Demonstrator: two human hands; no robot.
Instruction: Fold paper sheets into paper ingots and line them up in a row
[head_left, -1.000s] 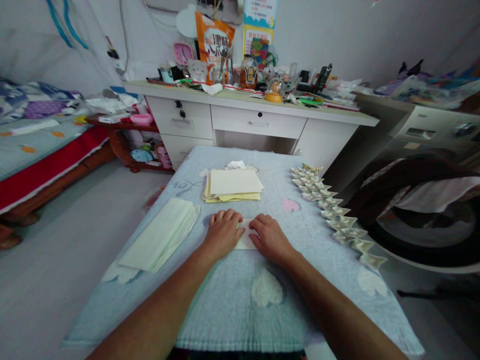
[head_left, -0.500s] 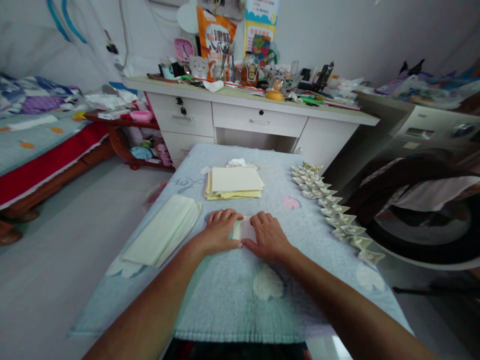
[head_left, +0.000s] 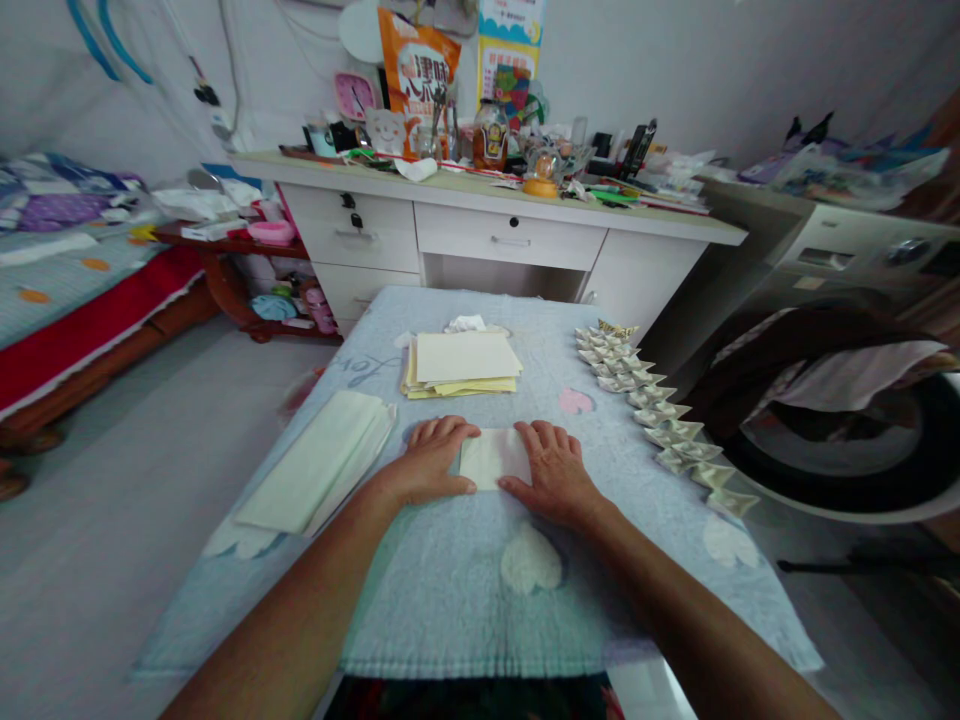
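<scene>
A small white piece of folded paper (head_left: 491,460) lies flat on the cloth-covered table between my hands. My left hand (head_left: 439,462) rests at its left edge, thumb and fingers stretched apart. On the right edge lies my right hand (head_left: 556,470), palm down, its thumb at the lower side and fingertips at the upper side. Both hands are open, touching the paper. Just beyond them sits a stack of cream and yellow paper sheets (head_left: 466,358). Left of my left hand is a pile of long folded paper strips (head_left: 315,465).
A row of folded paper shapes (head_left: 664,415) runs along the table's right side. The table wears a pale blue cloth (head_left: 442,590). Behind stands a white desk (head_left: 514,230) crowded with small items. An open front-loading washing machine (head_left: 832,430) is at right, a bed (head_left: 82,290) at left.
My right hand has slid to the right along the paper, so more of its surface shows between my hands. My left hand stays at the left edge. The view has shifted slightly.
</scene>
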